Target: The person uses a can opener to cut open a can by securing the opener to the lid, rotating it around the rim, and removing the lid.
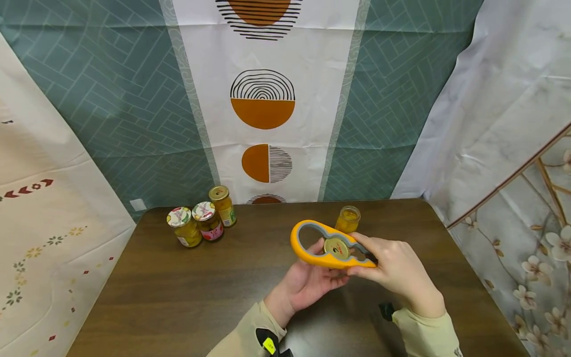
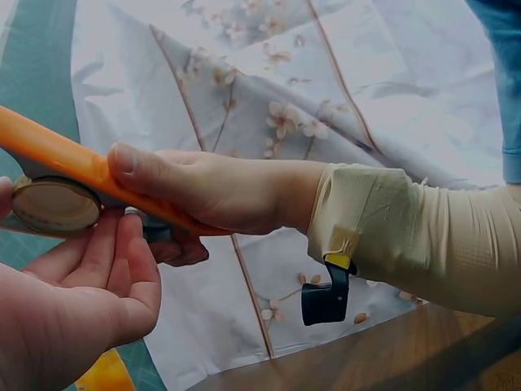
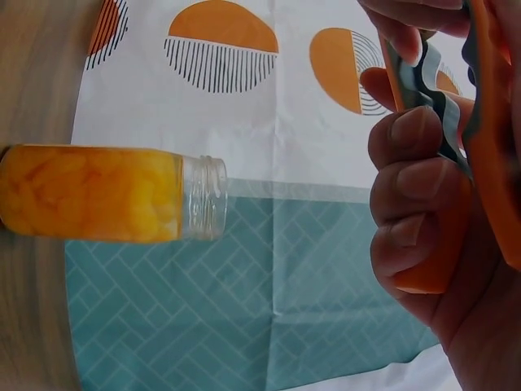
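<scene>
My right hand (image 1: 397,265) grips the handles of an orange and grey jar opener (image 1: 308,255), fingers curled round them in the right wrist view. Between the opener's scalloped grey inner edges sits a gold metal jar lid (image 1: 336,248), its printed top facing up. My left hand (image 1: 308,285) is below the opener, palm up, holding the lid between thumb and fingers; the rim of the lid (image 2: 57,205) shows there in the left wrist view. Just behind the hands stands an uncapped glass jar (image 3: 98,193) of yellow-orange fruit pieces, upright on the table.
Three capped jars stand together at the table's back left: one with a white patterned lid (image 1: 187,233), one with a pink label (image 1: 211,232), and a taller one with a gold lid (image 1: 226,210). Patterned cloth (image 1: 379,99) hangs behind the brown wooden table (image 1: 178,292).
</scene>
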`<action>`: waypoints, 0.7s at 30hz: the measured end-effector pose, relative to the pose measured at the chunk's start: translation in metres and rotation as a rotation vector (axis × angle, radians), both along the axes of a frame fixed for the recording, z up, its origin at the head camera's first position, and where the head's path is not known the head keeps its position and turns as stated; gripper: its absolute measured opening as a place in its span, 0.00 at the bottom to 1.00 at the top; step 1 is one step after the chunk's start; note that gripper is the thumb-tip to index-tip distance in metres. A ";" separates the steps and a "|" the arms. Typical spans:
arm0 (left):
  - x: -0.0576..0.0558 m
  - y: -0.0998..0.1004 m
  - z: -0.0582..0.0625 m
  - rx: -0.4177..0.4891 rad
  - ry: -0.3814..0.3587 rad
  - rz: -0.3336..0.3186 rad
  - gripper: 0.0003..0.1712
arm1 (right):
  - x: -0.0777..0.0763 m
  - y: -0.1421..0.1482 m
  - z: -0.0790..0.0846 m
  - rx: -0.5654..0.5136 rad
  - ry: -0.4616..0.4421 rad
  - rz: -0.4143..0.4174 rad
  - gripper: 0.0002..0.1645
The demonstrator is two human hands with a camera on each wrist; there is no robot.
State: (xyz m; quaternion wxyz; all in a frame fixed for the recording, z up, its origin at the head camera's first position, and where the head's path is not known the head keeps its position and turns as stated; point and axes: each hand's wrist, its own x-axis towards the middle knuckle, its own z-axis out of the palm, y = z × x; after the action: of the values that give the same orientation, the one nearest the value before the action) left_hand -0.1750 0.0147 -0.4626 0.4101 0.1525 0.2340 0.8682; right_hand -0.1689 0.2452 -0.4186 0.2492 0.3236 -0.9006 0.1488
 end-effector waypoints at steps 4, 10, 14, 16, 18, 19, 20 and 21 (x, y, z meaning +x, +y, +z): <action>0.000 0.000 -0.001 0.007 -0.012 -0.004 0.35 | 0.000 -0.001 0.000 0.003 -0.004 0.005 0.45; -0.001 0.000 -0.002 0.015 -0.043 0.004 0.36 | 0.000 -0.002 0.000 0.004 -0.020 0.010 0.45; -0.002 0.000 -0.002 0.021 -0.067 -0.008 0.38 | 0.001 -0.002 0.001 0.011 -0.054 0.000 0.46; -0.002 0.000 -0.002 0.018 -0.066 -0.011 0.40 | 0.002 -0.002 0.001 0.008 -0.073 -0.002 0.47; -0.002 0.001 -0.002 0.010 -0.059 -0.010 0.41 | 0.003 -0.002 0.002 0.003 -0.090 -0.007 0.48; -0.002 0.001 -0.002 0.004 -0.052 -0.008 0.41 | 0.003 -0.003 0.002 -0.002 -0.098 -0.009 0.49; -0.002 0.001 -0.002 0.000 -0.048 -0.006 0.41 | 0.004 -0.003 0.002 -0.006 -0.104 -0.011 0.50; -0.002 0.001 -0.002 -0.003 -0.044 -0.004 0.41 | 0.004 -0.003 0.002 -0.010 -0.108 -0.013 0.51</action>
State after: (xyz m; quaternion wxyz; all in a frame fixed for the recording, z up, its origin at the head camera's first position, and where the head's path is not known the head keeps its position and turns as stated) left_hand -0.1772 0.0158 -0.4650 0.4170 0.1329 0.2260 0.8703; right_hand -0.1652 0.2418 -0.4169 0.2025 0.3081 -0.9141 0.1689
